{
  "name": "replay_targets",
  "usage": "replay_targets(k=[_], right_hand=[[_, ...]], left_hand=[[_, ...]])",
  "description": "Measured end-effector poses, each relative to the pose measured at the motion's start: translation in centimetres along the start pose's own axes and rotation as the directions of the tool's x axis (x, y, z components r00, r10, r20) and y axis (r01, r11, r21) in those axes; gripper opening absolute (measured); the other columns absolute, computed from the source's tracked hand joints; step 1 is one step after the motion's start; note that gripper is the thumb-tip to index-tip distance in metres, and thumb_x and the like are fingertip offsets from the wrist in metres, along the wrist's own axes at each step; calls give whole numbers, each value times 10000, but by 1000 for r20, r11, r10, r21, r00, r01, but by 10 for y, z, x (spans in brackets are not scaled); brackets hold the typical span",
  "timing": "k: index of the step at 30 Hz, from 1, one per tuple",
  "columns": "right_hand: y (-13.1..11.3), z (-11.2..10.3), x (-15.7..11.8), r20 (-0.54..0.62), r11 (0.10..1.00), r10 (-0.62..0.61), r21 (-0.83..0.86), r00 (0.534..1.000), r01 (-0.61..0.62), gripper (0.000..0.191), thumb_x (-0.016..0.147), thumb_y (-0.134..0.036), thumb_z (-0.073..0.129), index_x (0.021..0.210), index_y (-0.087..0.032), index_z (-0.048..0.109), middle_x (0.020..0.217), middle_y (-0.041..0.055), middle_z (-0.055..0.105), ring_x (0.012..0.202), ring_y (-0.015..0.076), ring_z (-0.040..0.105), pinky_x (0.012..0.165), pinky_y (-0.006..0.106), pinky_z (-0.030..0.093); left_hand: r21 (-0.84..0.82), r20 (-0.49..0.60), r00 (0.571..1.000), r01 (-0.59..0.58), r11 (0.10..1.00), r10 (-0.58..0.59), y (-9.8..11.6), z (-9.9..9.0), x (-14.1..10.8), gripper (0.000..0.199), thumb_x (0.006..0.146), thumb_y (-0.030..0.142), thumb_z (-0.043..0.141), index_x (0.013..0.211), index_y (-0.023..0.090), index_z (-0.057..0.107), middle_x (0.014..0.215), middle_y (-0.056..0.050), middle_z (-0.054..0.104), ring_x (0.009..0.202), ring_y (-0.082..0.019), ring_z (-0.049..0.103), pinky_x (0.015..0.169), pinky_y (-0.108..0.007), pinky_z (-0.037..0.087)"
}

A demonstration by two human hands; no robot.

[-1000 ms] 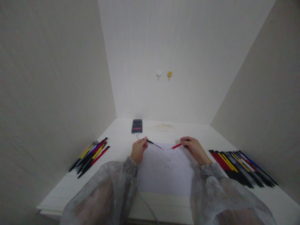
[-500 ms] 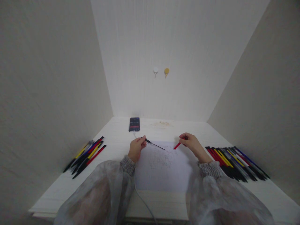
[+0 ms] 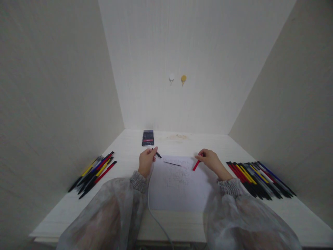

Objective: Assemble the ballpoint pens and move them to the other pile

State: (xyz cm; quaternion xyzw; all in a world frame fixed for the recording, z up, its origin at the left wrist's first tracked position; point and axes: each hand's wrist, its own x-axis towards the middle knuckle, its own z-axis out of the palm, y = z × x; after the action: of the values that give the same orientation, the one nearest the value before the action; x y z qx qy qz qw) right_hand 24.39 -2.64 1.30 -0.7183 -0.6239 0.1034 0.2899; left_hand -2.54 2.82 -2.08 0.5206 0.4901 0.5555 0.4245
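Pinched in my left hand [image 3: 147, 161] is a short black pen part [image 3: 157, 153], over the paper's upper left edge. A thin dark refill [image 3: 172, 164] lies apart from both hands above the scribbled white paper [image 3: 179, 199]. My right hand [image 3: 209, 159] has its fingers closed on a red pen part [image 3: 196, 165], which slants down to the left over the paper's upper right.
Several pens [image 3: 97, 173] lie in a pile on the left, and several more [image 3: 260, 180] in a row on the right. A phone [image 3: 148, 138] lies near the back wall. A pale cable [image 3: 159, 224] runs to the front edge. Two hooks [image 3: 183, 78] are on the wall.
The thin refill, which stuck out of the black part in my left hand, is now separate from it. My left hand has moved slightly left. The red part has tilted more steeply.
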Motion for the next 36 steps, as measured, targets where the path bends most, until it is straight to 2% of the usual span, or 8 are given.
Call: replay_targets(k=[3, 7, 13, 20, 23, 27, 31, 36], right_hand=[[-1, -1, -2, -41, 1000, -13, 2, 999, 13, 173, 656, -336, 529, 622, -167, 532, 532, 2, 564, 479, 107, 492, 488, 214, 330], [-2, -1, -3, -23, 1000, -26, -2, 999, 26, 137, 665, -302, 521, 666, -166, 536, 541, -4, 569, 463, 98, 498, 486, 206, 338], [4, -2, -2, 109, 993, 46, -116, 993, -33, 83, 650, -205, 519, 605, -148, 559, 522, 14, 574, 432, 87, 481, 453, 201, 324], [15, -9, 1, 171, 971, 201, 93, 964, -219, 239, 646, -365, 577, 567, -160, 481, 451, 9, 550, 384, 91, 491, 397, 187, 350], [17, -11, 0, 209, 969, 242, -11, 947, -246, 183, 618, -302, 601, 580, -151, 504, 493, 29, 582, 416, 99, 517, 408, 184, 353], [7, -14, -7, 309, 955, 192, -275, 932, -106, 121, 597, -233, 591, 532, -137, 556, 475, 32, 571, 416, 99, 498, 418, 197, 321], [1, -17, -12, 387, 946, 140, -323, 911, -8, 101, 606, -208, 561, 531, -149, 592, 472, 20, 562, 431, 101, 478, 435, 209, 299], [1, -10, -8, 220, 927, 18, -368, 975, 66, 145, 647, -273, 558, 594, -155, 623, 620, 63, 615, 559, 141, 523, 503, 230, 312]], left_hand=[[317, 120, 991, -99, 943, 63, 2, 1, -3, 404, 638, 530, 494, 505, 149, 482, 412, 44, 401, 406, -68, 375, 429, -196, 261], [721, 297, 953, -269, 638, 66, 9, 2, -11, 422, 642, 539, 474, 475, 152, 506, 468, 4, 471, 491, -106, 443, 468, -221, 248], [879, 361, 931, -320, 354, -55, 15, 0, -21, 441, 688, 556, 404, 617, 166, 598, 656, -62, 585, 647, -174, 535, 525, -247, 317], [902, 355, 933, -328, 280, -51, 15, -3, -24, 502, 712, 597, 349, 705, 166, 605, 761, -78, 605, 730, -196, 555, 581, -266, 365], [913, 344, 937, -319, 253, -60, 18, -2, -26, 503, 724, 589, 344, 732, 158, 602, 781, -84, 604, 764, -199, 557, 609, -268, 372], [914, 346, 936, -320, 248, -67, 21, -1, -28, 467, 735, 560, 362, 742, 154, 593, 791, -82, 602, 781, -198, 554, 625, -266, 373], [904, 349, 937, -325, 278, -38, 19, -1, -27, 421, 736, 527, 392, 724, 155, 588, 767, -81, 598, 763, -197, 553, 622, -267, 370], [893, 337, 941, -313, 322, -19, 18, 0, -26, 412, 730, 521, 408, 681, 150, 582, 731, -91, 598, 741, -210, 556, 613, -279, 368]])
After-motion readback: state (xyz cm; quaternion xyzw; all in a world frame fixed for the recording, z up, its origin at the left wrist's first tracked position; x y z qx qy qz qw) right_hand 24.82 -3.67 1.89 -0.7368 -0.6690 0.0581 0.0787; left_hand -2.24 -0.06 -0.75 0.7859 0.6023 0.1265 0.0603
